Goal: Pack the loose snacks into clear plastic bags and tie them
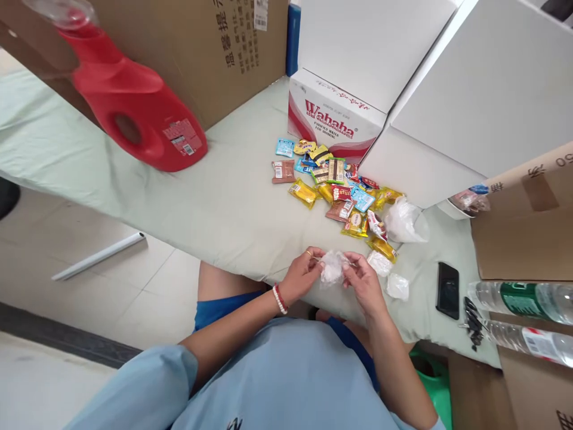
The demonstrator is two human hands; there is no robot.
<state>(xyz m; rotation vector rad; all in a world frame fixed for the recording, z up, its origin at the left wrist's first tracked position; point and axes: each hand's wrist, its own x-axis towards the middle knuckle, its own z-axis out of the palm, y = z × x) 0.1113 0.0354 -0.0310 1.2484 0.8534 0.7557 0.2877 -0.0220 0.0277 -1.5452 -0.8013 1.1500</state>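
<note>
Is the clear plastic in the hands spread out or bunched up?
Bunched up: the clear plastic shows as a crumpled wad between the left hand and the right hand.

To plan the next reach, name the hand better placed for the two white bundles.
Probably the right hand: it is nearer the white bundles, while the left hand is beyond the plastic. Both hold the plastic, so the right would likely need to let go.

The carton (331, 122) reads "Wahaha", the box (179, 60) "温馨提示".
</note>
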